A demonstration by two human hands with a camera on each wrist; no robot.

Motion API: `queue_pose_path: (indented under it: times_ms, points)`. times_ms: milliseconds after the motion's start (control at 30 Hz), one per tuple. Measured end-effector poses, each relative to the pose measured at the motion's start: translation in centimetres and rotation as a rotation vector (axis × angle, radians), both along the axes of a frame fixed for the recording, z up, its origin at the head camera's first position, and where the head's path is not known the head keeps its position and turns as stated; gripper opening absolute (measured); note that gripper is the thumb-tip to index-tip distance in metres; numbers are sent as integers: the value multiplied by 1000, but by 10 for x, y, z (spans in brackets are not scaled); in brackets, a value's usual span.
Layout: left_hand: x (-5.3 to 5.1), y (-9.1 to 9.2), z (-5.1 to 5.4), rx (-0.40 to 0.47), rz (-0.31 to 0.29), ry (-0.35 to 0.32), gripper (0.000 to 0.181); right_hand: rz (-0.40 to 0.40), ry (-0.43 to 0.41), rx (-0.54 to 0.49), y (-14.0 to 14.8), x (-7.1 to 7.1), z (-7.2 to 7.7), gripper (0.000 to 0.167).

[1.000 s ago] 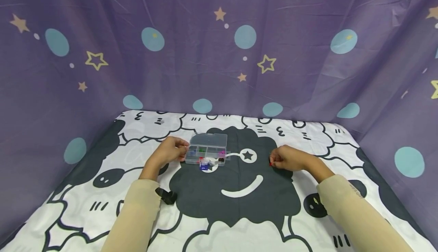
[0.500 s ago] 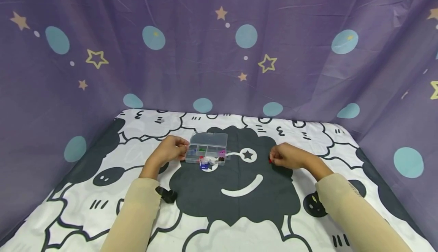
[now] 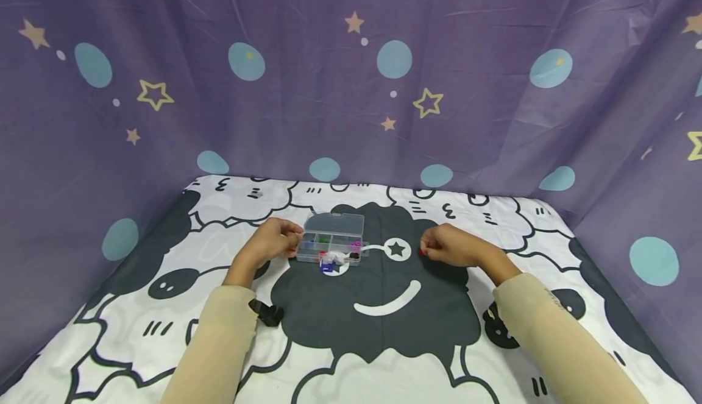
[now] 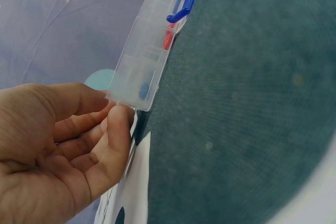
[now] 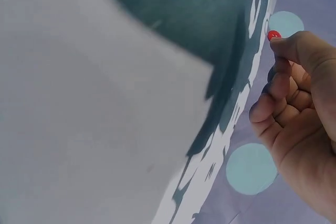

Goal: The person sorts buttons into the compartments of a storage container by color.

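A clear plastic compartment box (image 3: 331, 248) stands on the cloth with its lid raised, holding small coloured pieces in several compartments. My left hand (image 3: 274, 239) grips its left end; in the left wrist view the fingertips (image 4: 121, 121) touch the box's corner. Between thumb and finger, my right hand (image 3: 455, 245) pinches a small red button (image 5: 274, 35), whose holes show in the right wrist view. This hand is to the right of the box, above the dark patch of the cloth. A blue plastic piece (image 4: 185, 4) sticks out at the box's front side.
A patterned cloth (image 3: 378, 331) with cartoon sheep covers the table. Beside the left sleeve lies a small black object (image 3: 267, 313), its kind unclear. A purple curtain (image 3: 329, 136) with stars and dots hangs behind and at both sides.
My right hand has moved left and slightly away from me, toward the box, carrying the red button. The left hand and the box have stayed in place.
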State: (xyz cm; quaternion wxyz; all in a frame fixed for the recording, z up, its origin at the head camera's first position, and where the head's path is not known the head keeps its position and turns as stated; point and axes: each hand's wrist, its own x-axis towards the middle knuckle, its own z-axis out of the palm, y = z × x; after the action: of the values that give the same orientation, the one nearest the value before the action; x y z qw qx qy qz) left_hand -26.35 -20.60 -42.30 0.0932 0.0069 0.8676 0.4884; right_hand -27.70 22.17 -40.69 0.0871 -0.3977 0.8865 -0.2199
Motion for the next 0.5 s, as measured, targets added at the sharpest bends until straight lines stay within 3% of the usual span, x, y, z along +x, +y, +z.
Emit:
queue_pose_path:
  times_ms: [500]
  points:
    - [0,0,0,-7,10,3,24,39,23,-63,-31,-5,0,8]
